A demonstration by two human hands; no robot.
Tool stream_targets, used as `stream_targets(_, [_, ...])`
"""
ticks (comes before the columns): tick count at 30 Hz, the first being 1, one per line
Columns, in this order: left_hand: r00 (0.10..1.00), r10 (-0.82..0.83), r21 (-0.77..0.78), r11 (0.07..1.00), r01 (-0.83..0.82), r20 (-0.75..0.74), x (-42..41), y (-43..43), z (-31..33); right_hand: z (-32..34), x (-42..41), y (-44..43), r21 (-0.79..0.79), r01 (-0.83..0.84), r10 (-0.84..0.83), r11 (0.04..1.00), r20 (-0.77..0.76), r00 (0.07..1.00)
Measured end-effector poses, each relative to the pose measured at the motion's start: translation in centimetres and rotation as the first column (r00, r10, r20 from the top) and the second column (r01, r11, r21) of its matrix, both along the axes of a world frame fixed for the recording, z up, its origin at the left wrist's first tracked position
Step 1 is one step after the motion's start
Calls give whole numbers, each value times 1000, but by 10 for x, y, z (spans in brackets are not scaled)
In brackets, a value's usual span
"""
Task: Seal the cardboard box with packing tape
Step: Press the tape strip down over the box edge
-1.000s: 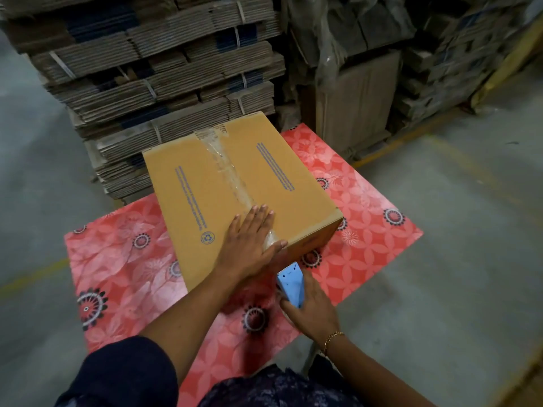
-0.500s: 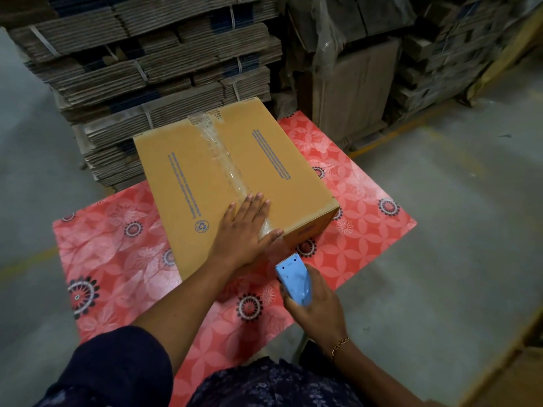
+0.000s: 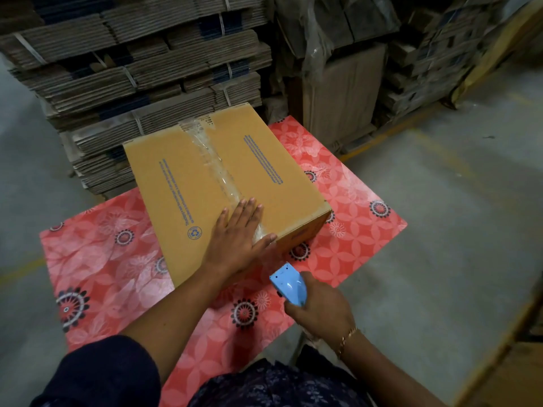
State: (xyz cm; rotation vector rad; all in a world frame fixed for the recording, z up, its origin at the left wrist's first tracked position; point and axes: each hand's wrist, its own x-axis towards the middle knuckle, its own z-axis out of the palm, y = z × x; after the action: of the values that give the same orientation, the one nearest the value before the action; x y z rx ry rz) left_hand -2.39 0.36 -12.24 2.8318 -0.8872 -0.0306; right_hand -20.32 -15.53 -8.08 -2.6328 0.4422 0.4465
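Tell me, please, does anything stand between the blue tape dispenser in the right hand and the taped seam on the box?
Nothing visible does. The right hand holds the tape dispenser just off the cardboard box, with only bare red tablecloth between. The left hand lies flat on the tape strip at the near edge.

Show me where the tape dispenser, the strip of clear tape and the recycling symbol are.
blue tape dispenser (image 3: 289,284): head view, on its blue body above the right hand.
clear tape strip (image 3: 213,160): head view, mid-seam on the box top.
recycling symbol (image 3: 194,232): head view, centre of the printed circle.
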Motion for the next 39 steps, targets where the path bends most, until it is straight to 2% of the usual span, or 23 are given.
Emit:
stream_targets(4, [1000, 2, 23, 1000, -2, 9, 1, -1, 2, 21, 76, -3, -107, -184, 147, 977, -290, 946])
stream_targets(6, [1000, 3, 29, 1000, -4, 21, 0, 0, 3, 22, 99, 1, -196, -365, 230, 910, -495, 838])
stream_targets(8, [1000, -1, 16, 1000, 1, 12, 0, 1, 3, 12, 94, 2, -282, -455, 249, 845, -547, 799])
stream_targets(11, [999, 8, 1, 1000, -8, 31, 0, 0, 1, -8, 66, -5, -274, -385, 299, 881, -307, 904])
stream_targets(14, [1000, -2, 3, 1000, 2, 16, 1, 0, -1, -18, 47, -7, -240, -433, 420, 869, -104, 901])
stream_targets(16, [1000, -1, -2, 1000, 1, 14, 2, 0, -1, -28, 42, -2, -233, -519, 532, 823, -5, 847])
stream_targets(18, [1000, 1, 0, 1000, -1, 8, 2, 0, 1, -44, 40, -2, -285, -627, 662, 724, 35, 749])
stream_targets(20, [1000, 2, 6, 1000, -2, 2, 0, 1, 2, -62, 36, -4, -382, -710, 779, 591, 43, 625])
stream_targets(22, [1000, 5, 10, 1000, -4, -13, 1, 1, 3, -77, 32, -4, -404, -744, 818, 532, 18, 575])
stream_targets(24, [1000, 6, 7, 1000, -6, -26, 2, 1, 5, -87, 28, -2, -387, -747, 816, 540, 23, 578])
stream_targets(27, [999, 0, 6, 1000, 1, -37, 1, 1, 6, -92, 20, -3, -366, -707, 776, 605, 75, 626])
stream_targets(29, [999, 0, -4, 1000, 0, -36, 1, 1, 7, -88, 17, -5, -321, -618, 691, 718, 216, 690])
stream_targets(31, [1000, 7, -33, 999, -7, -14, 1, 2, 8, -78, 21, -12, -223, -459, 509, 860, 422, 750])
stream_targets(33, [1000, -18, -67, 998, 20, 24, -2, 2, 10, -61, 39, -24, -195, -316, 371, 929, 532, 761])
stream_targets(36, [991, -106, -69, 991, 111, 76, -13, 3, 13, -35, 78, -49, -281, -213, 344, 936, 589, 731])
stream_targets(39, [989, -139, 21, 990, 139, 46, -20, 4, 14, -20, 113, -70, -383, -342, 492, 858, 419, 763])
